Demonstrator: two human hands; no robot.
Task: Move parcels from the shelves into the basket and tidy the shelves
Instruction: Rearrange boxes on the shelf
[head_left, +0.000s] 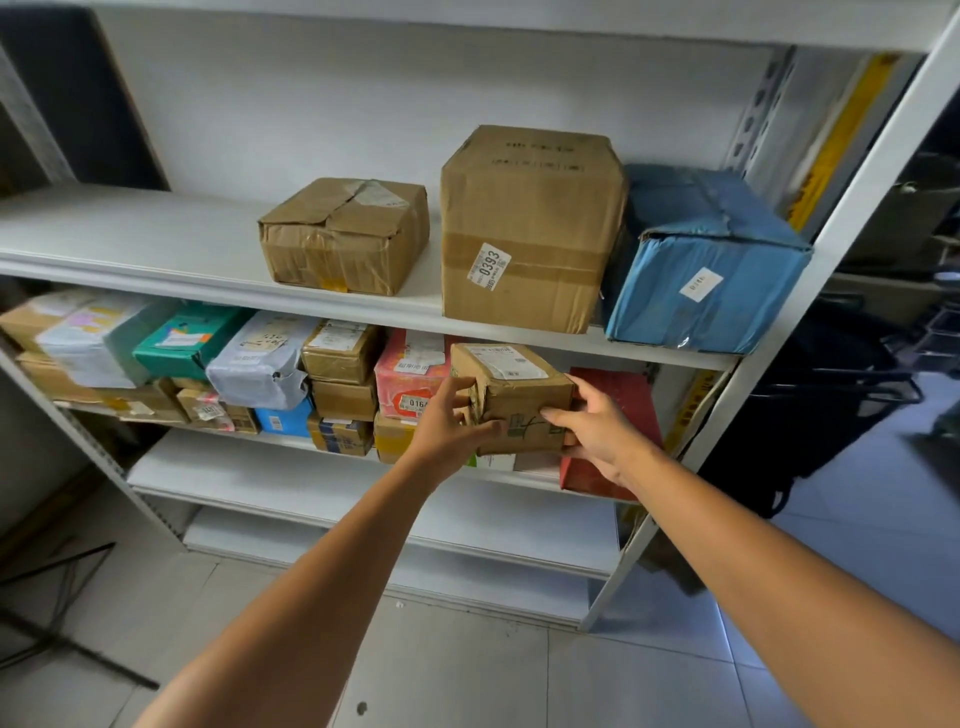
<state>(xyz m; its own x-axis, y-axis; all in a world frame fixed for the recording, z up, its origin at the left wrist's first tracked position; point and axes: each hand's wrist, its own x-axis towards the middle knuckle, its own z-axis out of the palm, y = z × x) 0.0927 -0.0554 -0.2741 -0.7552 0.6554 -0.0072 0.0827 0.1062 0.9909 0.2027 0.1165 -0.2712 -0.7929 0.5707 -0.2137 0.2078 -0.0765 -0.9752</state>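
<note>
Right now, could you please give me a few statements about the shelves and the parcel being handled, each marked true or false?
1. The left hand and the right hand both grip the small brown box. True.
2. The upper shelf carries three parcels: a low brown box, a tall box labelled 0393 and a blue parcel. True.
3. The tall box stands left of the low brown box. False: it stands to its right, between it and the blue parcel.
4. The small brown box rests on the floor. False: it is held up in front of the crowded lower shelf.
</note>
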